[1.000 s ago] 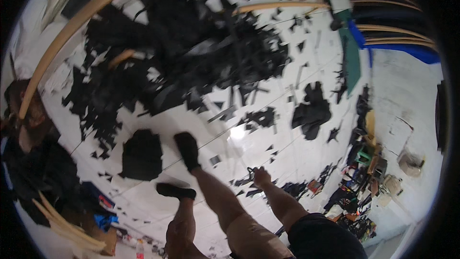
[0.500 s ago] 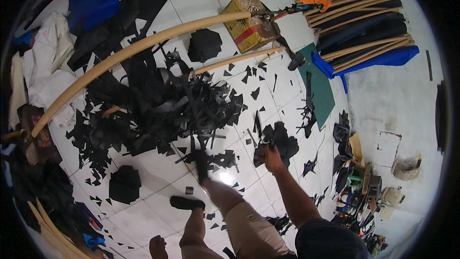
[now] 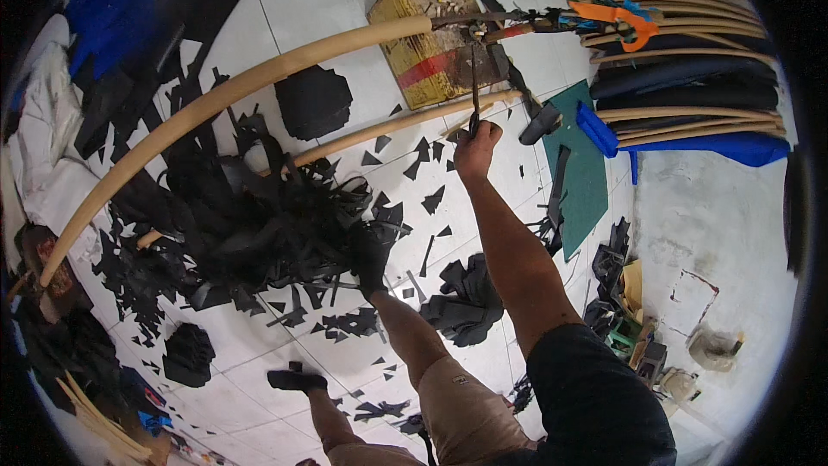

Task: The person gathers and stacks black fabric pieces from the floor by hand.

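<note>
My right hand (image 3: 477,152) is stretched forward, closed around the dark handle of a long, thin bladed tool (image 3: 474,86). Its exact kind is hard to make out. The tool's far end overlaps the yellow box (image 3: 390,13) with a red band, whose top is littered with small pale bits. A long tan curved pole (image 3: 216,103) rests one end on that box, by a cluster of dark metal parts. Of my left hand (image 3: 307,462), only a sliver shows at the lower edge; its fingers are hidden.
A heap of black strips and offcuts (image 3: 259,224) spreads over the white tiles, and one of my feet (image 3: 371,263) is in it. Black cut sheets (image 3: 315,102) lie nearby. A green sheet (image 3: 573,181), a hammer-like tool (image 3: 540,123) and stacked tan poles (image 3: 673,0) are to the right.
My right hand has risen from the black pieces on the floor toward the yellow box, tool in hand. My left hand has dropped almost out of sight. One foot has moved into the heap.
</note>
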